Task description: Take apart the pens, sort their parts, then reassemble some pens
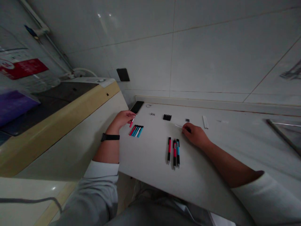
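My left hand (124,118) is closed on a red pen barrel (131,123), which tilts down from the fingertips. Just below it lies a row of red, blue and white pen barrels (136,131) with dark ends. Over the middle of the table, my right hand (194,134) pinches a thin white pen refill (178,126) that points left; a dark piece shows by the fingers, too small to make out. Three assembled pens, a red one (169,150), another red one (174,153) and a blue one (178,153), lie side by side nearest me.
Along the back of the table (150,157) are a black phone (137,107), small metal parts (152,114), black grips (167,117), a small dark piece (187,120) and white refills (205,122). A cabinet (98,125) borders the left; a tiled wall (199,62) rises behind.
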Demonstrator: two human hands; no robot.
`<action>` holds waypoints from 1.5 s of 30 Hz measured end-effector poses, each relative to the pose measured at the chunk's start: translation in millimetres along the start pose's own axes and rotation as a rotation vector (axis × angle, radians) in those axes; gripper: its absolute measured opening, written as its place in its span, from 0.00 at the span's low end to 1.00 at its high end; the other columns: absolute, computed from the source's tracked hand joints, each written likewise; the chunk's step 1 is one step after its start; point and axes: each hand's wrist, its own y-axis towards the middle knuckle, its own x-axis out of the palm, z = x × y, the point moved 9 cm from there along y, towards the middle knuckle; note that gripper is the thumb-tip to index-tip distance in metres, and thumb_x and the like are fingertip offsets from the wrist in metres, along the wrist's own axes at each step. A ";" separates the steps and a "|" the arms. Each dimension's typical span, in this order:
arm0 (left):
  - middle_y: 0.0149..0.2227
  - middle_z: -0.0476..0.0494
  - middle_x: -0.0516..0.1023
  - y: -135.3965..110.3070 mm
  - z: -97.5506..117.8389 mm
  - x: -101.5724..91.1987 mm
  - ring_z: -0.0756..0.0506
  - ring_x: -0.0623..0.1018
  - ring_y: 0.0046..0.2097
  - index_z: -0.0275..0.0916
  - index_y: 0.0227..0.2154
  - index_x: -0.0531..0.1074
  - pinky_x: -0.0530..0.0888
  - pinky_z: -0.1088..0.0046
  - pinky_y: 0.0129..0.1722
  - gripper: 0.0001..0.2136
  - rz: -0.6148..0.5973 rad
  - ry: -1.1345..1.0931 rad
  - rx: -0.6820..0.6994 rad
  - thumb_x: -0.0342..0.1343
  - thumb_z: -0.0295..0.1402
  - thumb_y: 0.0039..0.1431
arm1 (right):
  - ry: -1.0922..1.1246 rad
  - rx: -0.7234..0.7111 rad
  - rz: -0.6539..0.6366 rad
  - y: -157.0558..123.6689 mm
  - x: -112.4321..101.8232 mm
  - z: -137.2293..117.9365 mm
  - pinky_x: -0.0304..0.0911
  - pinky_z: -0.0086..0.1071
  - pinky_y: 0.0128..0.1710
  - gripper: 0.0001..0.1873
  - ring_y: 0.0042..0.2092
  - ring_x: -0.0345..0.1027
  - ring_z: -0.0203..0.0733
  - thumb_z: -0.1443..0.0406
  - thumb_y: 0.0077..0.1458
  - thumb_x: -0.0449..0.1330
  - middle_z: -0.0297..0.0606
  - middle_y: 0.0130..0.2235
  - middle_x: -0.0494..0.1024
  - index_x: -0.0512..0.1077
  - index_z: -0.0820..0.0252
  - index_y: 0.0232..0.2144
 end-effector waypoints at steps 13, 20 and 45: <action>0.23 0.48 0.77 -3.6 -56.3 5.9 0.49 0.73 0.23 0.39 0.27 0.77 0.69 0.74 0.24 0.10 -0.112 0.187 -0.222 0.68 0.36 0.41 | -0.031 0.003 -0.006 -0.2 -0.3 1.6 0.59 0.32 0.35 0.09 0.34 0.72 0.42 0.61 0.62 0.56 0.39 0.34 0.81 0.75 0.55 0.38; 0.21 0.48 0.77 -5.7 -58.2 1.6 0.48 0.72 0.22 0.39 0.25 0.78 0.68 0.74 0.23 0.10 -0.093 0.215 -0.212 0.69 0.36 0.38 | -0.015 -0.007 -0.014 0.5 0.6 1.2 0.59 0.32 0.36 0.09 0.34 0.72 0.42 0.61 0.62 0.56 0.39 0.35 0.81 0.75 0.55 0.38; 0.23 0.48 0.78 -1.6 -65.2 0.3 0.49 0.72 0.23 0.37 0.30 0.79 0.69 0.73 0.25 0.12 -0.076 0.261 -0.243 0.69 0.37 0.41 | 0.067 -0.085 0.065 1.0 -5.8 -1.1 0.61 0.33 0.41 0.09 0.38 0.71 0.42 0.62 0.61 0.56 0.40 0.37 0.79 0.76 0.57 0.36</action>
